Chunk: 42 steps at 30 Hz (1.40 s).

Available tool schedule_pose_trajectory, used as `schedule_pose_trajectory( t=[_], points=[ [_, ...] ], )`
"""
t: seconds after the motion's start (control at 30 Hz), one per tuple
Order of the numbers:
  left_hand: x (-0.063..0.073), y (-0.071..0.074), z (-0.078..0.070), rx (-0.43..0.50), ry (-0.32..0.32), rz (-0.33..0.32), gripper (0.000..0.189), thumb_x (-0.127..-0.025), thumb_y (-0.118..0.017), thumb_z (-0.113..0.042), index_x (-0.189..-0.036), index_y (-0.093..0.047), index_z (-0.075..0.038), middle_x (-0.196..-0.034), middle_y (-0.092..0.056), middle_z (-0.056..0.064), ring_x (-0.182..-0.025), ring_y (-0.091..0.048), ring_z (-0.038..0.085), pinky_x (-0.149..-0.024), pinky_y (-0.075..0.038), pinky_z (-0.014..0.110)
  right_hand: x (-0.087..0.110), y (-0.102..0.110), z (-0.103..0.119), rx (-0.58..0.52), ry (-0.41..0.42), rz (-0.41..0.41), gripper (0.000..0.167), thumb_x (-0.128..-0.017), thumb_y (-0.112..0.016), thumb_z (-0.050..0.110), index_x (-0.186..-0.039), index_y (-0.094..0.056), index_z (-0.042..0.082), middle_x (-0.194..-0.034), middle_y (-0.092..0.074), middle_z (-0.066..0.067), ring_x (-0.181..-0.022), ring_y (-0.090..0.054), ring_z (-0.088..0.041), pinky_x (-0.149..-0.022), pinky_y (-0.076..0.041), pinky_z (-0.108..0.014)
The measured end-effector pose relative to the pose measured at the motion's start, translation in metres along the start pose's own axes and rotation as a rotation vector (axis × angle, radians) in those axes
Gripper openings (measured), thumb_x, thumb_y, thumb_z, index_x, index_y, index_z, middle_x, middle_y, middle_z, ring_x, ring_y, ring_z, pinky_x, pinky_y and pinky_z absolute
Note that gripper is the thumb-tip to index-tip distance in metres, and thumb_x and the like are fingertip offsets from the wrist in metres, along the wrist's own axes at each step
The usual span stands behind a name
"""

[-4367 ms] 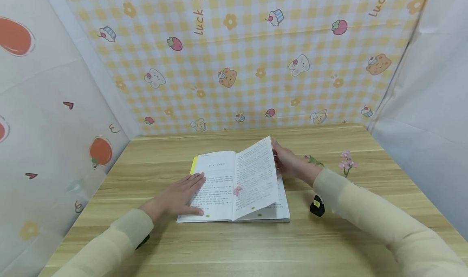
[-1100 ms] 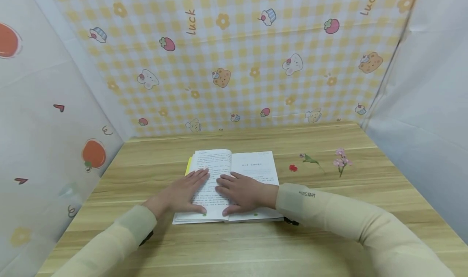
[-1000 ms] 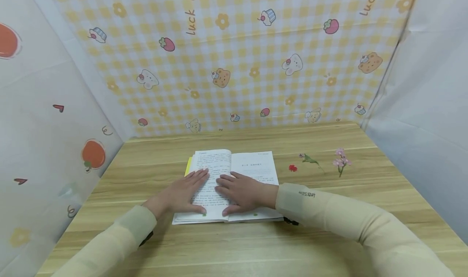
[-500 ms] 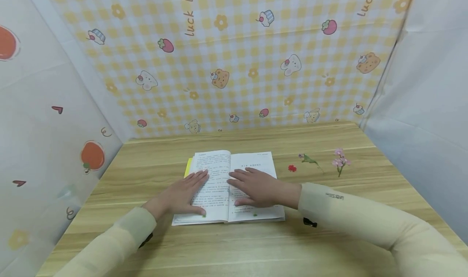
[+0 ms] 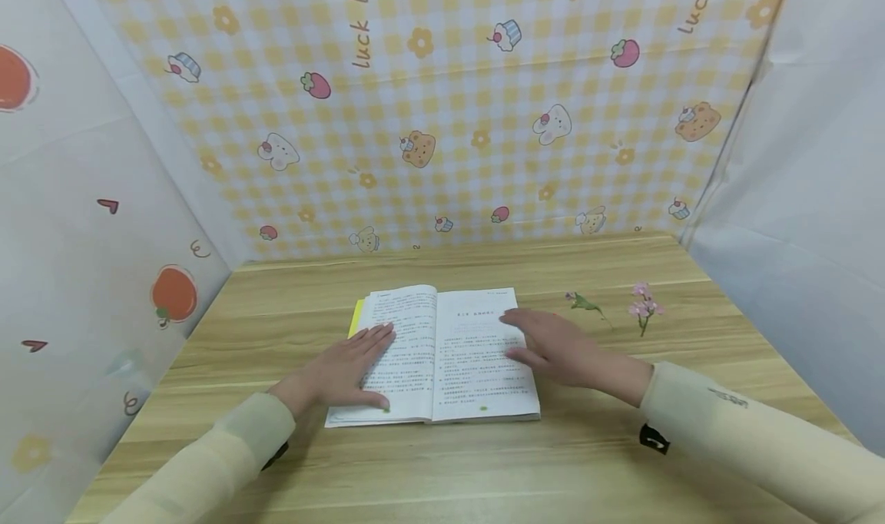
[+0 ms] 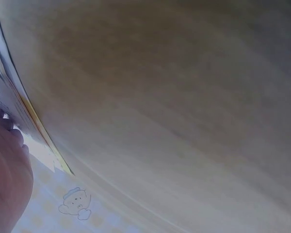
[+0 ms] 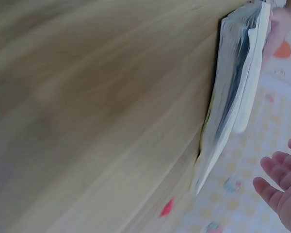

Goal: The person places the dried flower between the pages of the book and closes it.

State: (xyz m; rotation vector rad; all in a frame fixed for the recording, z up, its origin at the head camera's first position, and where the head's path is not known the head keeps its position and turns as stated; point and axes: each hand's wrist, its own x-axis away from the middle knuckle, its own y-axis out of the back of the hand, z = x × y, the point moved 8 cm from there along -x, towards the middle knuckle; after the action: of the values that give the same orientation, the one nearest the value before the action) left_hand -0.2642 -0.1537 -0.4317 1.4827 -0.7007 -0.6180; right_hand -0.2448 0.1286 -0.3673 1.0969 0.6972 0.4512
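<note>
An open book (image 5: 477, 370) lies on the wooden table with printed pages showing and a yellow cover edge at its left. My left hand (image 5: 339, 374) rests flat on the left page, fingers spread. Over the right page's outer edge hovers my right hand (image 5: 563, 347), fingers loosely extended and holding nothing; in the right wrist view its fingers (image 7: 274, 179) are apart from the book. A small red flower (image 7: 167, 207) lies on the table beyond the book's right side, almost wholly hidden behind this hand in the head view.
Right of the book lie a small purple flower with a green leafy stem (image 5: 586, 303) and a pink flower sprig (image 5: 646, 309). A yellow checked cloth (image 5: 477, 140) hangs behind the table (image 5: 442, 478), with white sheets at both sides.
Earlier my right hand held a lifted page with a pink flower before it; that page now lies left. The hand then pressed near the fold, slid right and lifted. My left hand stayed.
</note>
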Motion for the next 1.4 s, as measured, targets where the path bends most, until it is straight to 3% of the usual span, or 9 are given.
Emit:
schedule_pose_trajectory(
  t=[0.2,0.47,0.67,0.8,0.9,1.2,1.4],
  points=[
    [0.0,0.001,-0.001,-0.005,0.007,0.021,0.111,-0.082,-0.045,-0.079,-0.154,-0.017,0.001,-0.161,-0.011,0.015,-0.147,-0.01,0.028,-0.117,-0.014,0.042,0.028,0.025,-0.04,-0.084,-0.165,-0.167,0.044,-0.095,-0.064,0.025,-0.131,-0.055,0.0,-0.124,-0.062,-0.016,-0.109,-0.06,-0.033,-0.088,-0.051,-0.05],
    [-0.002,0.003,-0.001,-0.004,0.015,0.036,0.112,-0.082,-0.044,-0.079,-0.154,-0.015,0.001,-0.161,-0.01,0.014,-0.147,-0.009,0.027,-0.118,-0.013,0.04,0.076,0.046,-0.105,-0.216,-0.434,-0.315,0.042,-0.1,-0.056,0.026,-0.125,-0.056,-0.007,-0.117,-0.062,-0.024,-0.101,-0.061,-0.037,-0.08,-0.053,-0.052],
    [-0.003,0.002,0.0,-0.005,0.021,0.044,0.112,-0.081,-0.043,-0.081,-0.154,-0.015,0.0,-0.161,-0.01,0.013,-0.147,-0.01,0.026,-0.117,-0.014,0.04,0.115,0.049,-0.147,-0.213,-0.646,-0.325,0.053,-0.101,-0.052,0.034,-0.128,-0.052,-0.011,-0.115,-0.059,-0.03,-0.102,-0.058,-0.044,-0.082,-0.049,-0.056],
    [-0.003,0.001,0.002,0.011,0.029,0.047,0.112,-0.081,-0.044,-0.08,-0.154,-0.015,0.0,-0.161,-0.009,0.013,-0.147,-0.01,0.026,-0.117,-0.014,0.041,0.131,0.046,-0.166,-0.212,-0.742,-0.302,0.057,-0.099,-0.054,0.038,-0.126,-0.052,-0.012,-0.117,-0.057,-0.032,-0.103,-0.057,-0.045,-0.081,-0.049,-0.055],
    [-0.003,0.001,0.003,0.016,0.033,0.05,0.112,-0.082,-0.044,-0.08,-0.154,-0.015,0.0,-0.162,-0.009,0.012,-0.147,-0.009,0.026,-0.118,-0.013,0.041,0.137,0.045,-0.176,-0.202,-0.78,-0.294,0.058,-0.097,-0.058,0.039,-0.125,-0.053,-0.012,-0.115,-0.057,-0.032,-0.102,-0.057,-0.044,-0.081,-0.049,-0.055],
    [-0.001,-0.002,0.003,0.015,0.041,0.063,0.113,-0.081,-0.042,-0.082,-0.155,-0.013,-0.002,-0.162,-0.008,0.01,-0.147,-0.008,0.024,-0.118,-0.012,0.038,0.138,0.043,-0.19,-0.178,-0.783,-0.296,0.057,-0.094,-0.064,0.035,-0.12,-0.055,-0.016,-0.107,-0.059,-0.031,-0.094,-0.057,-0.041,-0.077,-0.048,-0.052],
    [0.0,-0.003,0.001,0.021,0.038,0.052,0.111,-0.082,-0.044,-0.08,-0.154,-0.016,-0.001,-0.161,-0.011,0.012,-0.147,-0.01,0.026,-0.117,-0.015,0.041,0.137,0.042,-0.194,-0.145,-0.77,-0.28,0.059,-0.094,-0.064,0.031,-0.122,-0.054,-0.02,-0.112,-0.056,-0.038,-0.099,-0.056,-0.049,-0.08,-0.047,-0.057]
  ],
)
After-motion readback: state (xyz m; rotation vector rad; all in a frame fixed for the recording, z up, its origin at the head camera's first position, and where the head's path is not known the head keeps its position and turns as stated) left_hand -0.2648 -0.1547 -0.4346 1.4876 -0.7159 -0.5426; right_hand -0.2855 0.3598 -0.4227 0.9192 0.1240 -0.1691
